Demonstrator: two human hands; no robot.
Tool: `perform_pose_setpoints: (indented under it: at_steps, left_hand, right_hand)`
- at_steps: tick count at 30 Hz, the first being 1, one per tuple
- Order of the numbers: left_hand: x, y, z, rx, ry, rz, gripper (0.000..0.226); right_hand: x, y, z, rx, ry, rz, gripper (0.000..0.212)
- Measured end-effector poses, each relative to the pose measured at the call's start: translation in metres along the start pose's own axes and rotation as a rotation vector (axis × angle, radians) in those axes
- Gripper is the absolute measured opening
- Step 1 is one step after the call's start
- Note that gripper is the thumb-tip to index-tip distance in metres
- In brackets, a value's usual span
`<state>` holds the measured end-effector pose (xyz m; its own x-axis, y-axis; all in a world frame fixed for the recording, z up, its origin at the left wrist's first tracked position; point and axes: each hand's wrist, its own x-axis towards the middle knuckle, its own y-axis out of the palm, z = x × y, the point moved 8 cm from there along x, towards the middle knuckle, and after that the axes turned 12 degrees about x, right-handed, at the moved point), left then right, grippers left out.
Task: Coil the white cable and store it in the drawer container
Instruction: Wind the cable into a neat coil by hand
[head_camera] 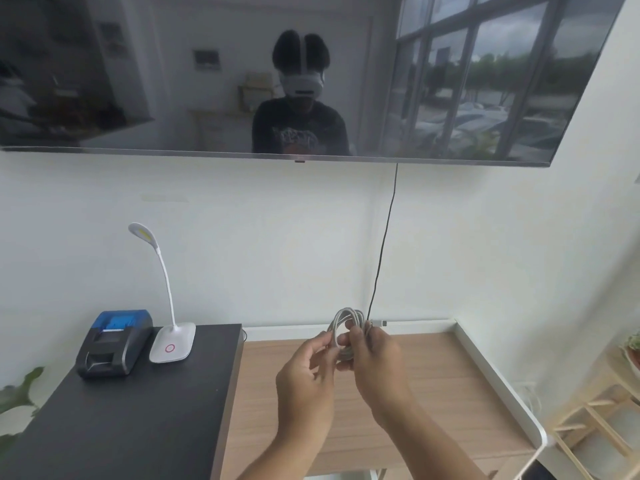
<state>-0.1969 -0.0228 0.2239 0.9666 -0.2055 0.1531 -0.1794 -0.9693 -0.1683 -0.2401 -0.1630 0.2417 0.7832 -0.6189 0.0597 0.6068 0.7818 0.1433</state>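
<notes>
Above the light wood-grain desk with the white raised rim (498,386), in the head view, you held the white cable, wound into a small round coil (347,332), up in mid-air between both hands. Your right hand (375,362) had its fingers curled round the coil's right side, pinching the loops together; the metal-tipped plug end (379,322) stuck out just beyond them. Your left hand (306,374) was half closed, fingertips pinching the coil's left edge.

Step in hand looked like finishing the coil. My advice: keep the right-hand pinch tight so the loops don't spring open, tuck or wrap the loose plug end round the bundle, then move it one-handed.

No drawer container showed in this view, so you'd have needed to locate it first.

Around: black tabletop (131,410) to the left, carrying a black-and-blue receipt printer (112,344) and a white gooseneck desk lamp (172,342), both well apart from your hands. Thin black cord (384,237) hung down the wall from the wall-mounted dark screen (207,81), ending close behind the coil; a snag risk if you'd lifted the coil back.
</notes>
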Motion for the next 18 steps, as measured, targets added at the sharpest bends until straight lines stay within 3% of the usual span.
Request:
perform_pose_setpoints:
  at_steps: [5,9,14,18]
  left_hand:
    - [0.008,0.004,0.02,-0.321,-0.299,0.136,0.015]
    - [0.019,0.005,0.015,-0.499,-0.398,0.321,0.035]
    - [0.03,0.003,0.011,-0.529,-0.34,0.424,0.052]
    - [0.033,-0.003,0.016,-0.307,-0.335,0.451,0.057]
  right_hand:
    - [-0.001,-0.001,-0.003,0.016,0.013,0.017,0.031]
    - [0.0,0.002,0.0,-0.005,0.012,0.058,0.029]
    - [0.001,0.009,0.008,-0.065,-0.029,0.076,0.029]
    - [0.0,0.014,0.006,-0.118,-0.025,0.109,0.033]
